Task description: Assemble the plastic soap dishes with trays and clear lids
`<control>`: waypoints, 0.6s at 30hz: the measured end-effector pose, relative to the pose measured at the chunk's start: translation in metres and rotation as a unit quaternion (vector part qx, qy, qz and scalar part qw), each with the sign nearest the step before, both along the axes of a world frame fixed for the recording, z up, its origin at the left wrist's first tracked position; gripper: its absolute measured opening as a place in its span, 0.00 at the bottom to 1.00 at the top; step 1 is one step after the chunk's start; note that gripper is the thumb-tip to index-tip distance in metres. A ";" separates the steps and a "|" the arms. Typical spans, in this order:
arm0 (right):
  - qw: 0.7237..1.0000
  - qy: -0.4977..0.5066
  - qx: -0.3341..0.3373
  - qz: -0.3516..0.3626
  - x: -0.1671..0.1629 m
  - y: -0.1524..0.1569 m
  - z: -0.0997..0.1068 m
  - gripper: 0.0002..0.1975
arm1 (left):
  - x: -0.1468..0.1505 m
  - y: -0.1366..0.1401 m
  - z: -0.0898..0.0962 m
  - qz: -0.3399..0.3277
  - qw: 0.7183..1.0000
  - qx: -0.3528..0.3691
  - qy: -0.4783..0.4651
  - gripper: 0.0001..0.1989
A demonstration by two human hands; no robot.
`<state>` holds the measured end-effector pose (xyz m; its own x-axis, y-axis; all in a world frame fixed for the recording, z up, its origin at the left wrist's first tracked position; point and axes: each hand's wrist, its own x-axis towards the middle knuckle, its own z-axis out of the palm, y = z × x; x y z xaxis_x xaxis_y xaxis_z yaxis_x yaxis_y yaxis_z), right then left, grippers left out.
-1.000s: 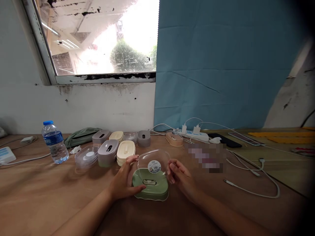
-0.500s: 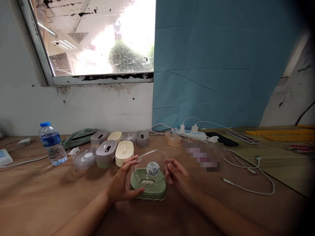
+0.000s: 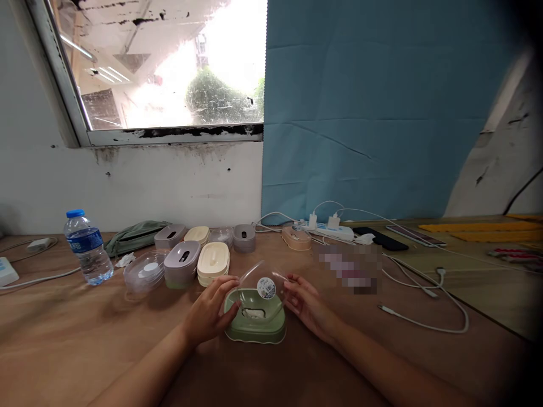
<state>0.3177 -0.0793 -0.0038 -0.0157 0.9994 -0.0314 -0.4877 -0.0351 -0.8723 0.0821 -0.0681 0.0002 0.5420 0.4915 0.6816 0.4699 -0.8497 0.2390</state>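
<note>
Both my hands hold a clear plastic lid [image 3: 250, 282] by its edges, tilted up above a green oval box [image 3: 255, 333]. A round printed sticker [image 3: 266, 288] is on the lid. My left hand [image 3: 211, 308] is closed on the lid's left edge, thumb toward me and fingers behind. At the lid's right edge, the fingers of my right hand [image 3: 307, 302] are closed on the rim. The green box sits on the table, with a slot in its top seen partly through the lid. Whether the lid touches the box I cannot tell.
Beyond my left hand are cream boxes [image 3: 213, 263], mauve boxes [image 3: 182, 264] and clear lids [image 3: 144, 271]. A water bottle [image 3: 88, 249] stands at the left. A peach box [image 3: 296, 238], a power strip [image 3: 335, 230] and a white cable [image 3: 424, 324] lie to the right.
The lid's tilt has changed slightly between my hands, and its sticker sits a little farther right and higher. My left thumb has lifted from the green box's near side to the lid.
</note>
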 end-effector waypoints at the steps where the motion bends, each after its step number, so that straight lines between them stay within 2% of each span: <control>1: 1.000 -0.004 0.004 0.003 0.000 0.000 -0.001 0.15 | 0.000 0.000 0.000 0.005 1.000 0.000 0.003 0.18; 7: 0.995 -0.072 0.062 0.019 0.002 -0.001 -0.002 0.22 | -0.001 0.002 -0.002 0.023 1.000 0.016 -0.004 0.14; 12: 0.987 -0.107 0.116 0.040 -0.001 -0.002 0.002 0.21 | 0.000 0.002 0.002 0.004 0.998 0.056 -0.010 0.15; 18: 0.988 -0.079 0.114 0.064 -0.004 -0.006 0.004 0.23 | 0.007 -0.003 0.004 -0.037 0.990 0.133 -0.015 0.15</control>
